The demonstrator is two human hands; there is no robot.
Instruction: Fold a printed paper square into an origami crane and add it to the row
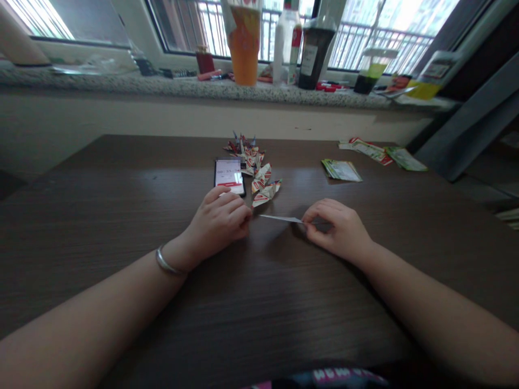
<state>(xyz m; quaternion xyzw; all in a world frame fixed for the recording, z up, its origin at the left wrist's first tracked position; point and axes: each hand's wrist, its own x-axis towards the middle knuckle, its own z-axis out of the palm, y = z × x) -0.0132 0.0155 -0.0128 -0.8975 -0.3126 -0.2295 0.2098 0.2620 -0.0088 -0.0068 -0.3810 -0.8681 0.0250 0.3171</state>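
My right hand (338, 227) pinches a thin slip of paper (280, 218) between thumb and fingers, just above the dark table. The paper is nearly edge-on, and its free end points toward my left hand. My left hand (221, 219), with a silver bangle at the wrist, has its fingers curled together close to that end. Whether anything is inside them is hidden. Just beyond the left hand lies a phone (228, 174) with a lit screen showing digits. Several folded paper figures (266, 193) with pointed ends and red-and-white print stand beside the phone.
At the back right lie a stack of printed papers (341, 170) and some loose wrappers (371, 151). Along the stone windowsill (162, 89) stand an orange drink cup (244, 46), a dark cup (315, 54), a clear bottle (286, 46) and pens. A grey curtain (466, 129) hangs at right.
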